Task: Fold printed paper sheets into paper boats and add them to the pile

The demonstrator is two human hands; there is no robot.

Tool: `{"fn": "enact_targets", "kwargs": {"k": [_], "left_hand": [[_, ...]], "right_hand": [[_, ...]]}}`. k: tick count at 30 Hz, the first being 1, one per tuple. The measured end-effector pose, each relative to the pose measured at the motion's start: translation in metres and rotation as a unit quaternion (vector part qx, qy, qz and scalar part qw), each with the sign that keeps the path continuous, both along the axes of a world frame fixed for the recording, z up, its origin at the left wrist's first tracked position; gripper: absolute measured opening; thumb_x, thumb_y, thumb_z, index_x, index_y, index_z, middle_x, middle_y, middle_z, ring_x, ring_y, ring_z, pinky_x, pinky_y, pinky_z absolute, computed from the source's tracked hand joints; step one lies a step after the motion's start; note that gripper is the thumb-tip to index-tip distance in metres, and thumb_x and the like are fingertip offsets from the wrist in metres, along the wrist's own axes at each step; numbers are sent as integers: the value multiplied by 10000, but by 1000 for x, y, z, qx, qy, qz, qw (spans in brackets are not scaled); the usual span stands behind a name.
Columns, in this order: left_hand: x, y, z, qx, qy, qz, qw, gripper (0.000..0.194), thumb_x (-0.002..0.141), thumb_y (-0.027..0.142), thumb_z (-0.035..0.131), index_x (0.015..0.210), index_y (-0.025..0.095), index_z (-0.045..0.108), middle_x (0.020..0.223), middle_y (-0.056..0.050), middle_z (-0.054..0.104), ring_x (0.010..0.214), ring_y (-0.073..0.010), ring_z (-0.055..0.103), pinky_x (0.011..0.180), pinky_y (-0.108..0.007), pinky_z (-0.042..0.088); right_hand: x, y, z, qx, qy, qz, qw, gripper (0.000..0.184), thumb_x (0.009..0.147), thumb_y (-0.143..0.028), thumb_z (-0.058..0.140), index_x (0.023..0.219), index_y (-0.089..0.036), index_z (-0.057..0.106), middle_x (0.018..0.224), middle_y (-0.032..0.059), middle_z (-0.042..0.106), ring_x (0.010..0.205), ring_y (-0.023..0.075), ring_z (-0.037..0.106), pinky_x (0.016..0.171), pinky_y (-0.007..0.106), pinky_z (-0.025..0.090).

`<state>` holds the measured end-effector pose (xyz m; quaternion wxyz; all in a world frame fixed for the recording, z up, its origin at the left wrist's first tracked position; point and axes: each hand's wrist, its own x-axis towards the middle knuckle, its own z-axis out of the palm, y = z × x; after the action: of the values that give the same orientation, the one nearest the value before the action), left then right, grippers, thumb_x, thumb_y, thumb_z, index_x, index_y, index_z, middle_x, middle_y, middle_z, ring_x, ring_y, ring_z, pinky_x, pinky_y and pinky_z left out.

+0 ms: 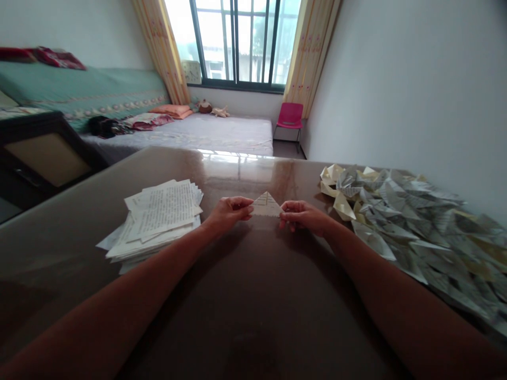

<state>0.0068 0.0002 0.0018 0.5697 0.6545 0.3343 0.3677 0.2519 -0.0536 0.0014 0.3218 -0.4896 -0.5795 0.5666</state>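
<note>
A small triangle of folded printed paper (266, 205) is held just above the table, its peak pointing away from me. My left hand (233, 209) pinches its left corner between thumb and fingers. At the right corner, my right hand (300, 215) grips the paper the same way, with its lower fingers curled beneath. To the left lies a stack of loose printed sheets (162, 211), its edges uneven. A large heap of folded paper boats (400, 200) spreads along the right side, close to my right forearm.
The glossy brown table (245, 295) reflects the window (237, 42) beyond it. Behind it stand a bed (233, 132) and a pink chair (290, 116). A dark cabinet (43, 153) is at the left, and a white wall (404, 79) borders the right.
</note>
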Motion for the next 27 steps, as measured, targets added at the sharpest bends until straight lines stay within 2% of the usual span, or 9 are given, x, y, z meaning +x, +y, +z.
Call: {"fn": "enact_targets", "kwargs": {"k": [3,6,10,13,19,23,27], "left_hand": [[-2,2,-3,-9,16,16,1000,345,645,365,791,881,123,721,737,-60,716,655,-155,660,636,-288,557],[-3,3,-6,-8,16,38,999,333,637,359,799,871,130,734,703,-51,715,637,-153,665,626,-279,554],[-2,3,-7,-4,19,50,999,301,633,350,796,832,133,734,674,-37,703,616,-142,659,599,-256,539],[-1,2,-6,-2,17,54,998,278,631,341,793,792,126,720,652,-29,686,599,-136,648,575,-246,522],[2,-1,-4,-7,20,59,998,208,635,294,777,733,129,696,618,-2,655,561,-113,619,546,-225,494],[0,0,-5,-20,55,48,997,243,642,318,783,747,121,686,612,-3,644,573,-120,624,546,-221,498],[-2,0,-4,-69,25,5,997,410,720,417,737,1009,135,663,813,-46,677,686,-134,653,587,-232,528]], "right_hand": [[-1,-1,2,30,-39,18,999,386,780,-536,628,827,-155,590,763,38,697,492,68,500,440,189,285],[-4,-1,1,101,-101,13,990,437,856,-567,506,757,-153,605,721,39,685,483,78,467,477,213,335],[-11,1,-2,209,-198,-27,957,407,896,-460,472,631,-174,588,568,6,607,500,105,468,532,236,353],[-13,0,0,235,-238,-52,941,384,900,-379,459,586,-181,557,519,-8,560,503,108,468,550,240,348],[-17,-2,4,234,-249,-65,938,356,884,-348,470,575,-187,542,485,-26,516,473,101,440,531,240,328],[-17,0,0,199,-264,-61,942,339,880,-343,476,595,-185,568,478,-22,537,461,100,439,520,237,328],[-14,3,-4,101,-223,-57,968,363,871,-434,500,631,-178,593,460,-10,569,440,100,438,472,227,321]]}}
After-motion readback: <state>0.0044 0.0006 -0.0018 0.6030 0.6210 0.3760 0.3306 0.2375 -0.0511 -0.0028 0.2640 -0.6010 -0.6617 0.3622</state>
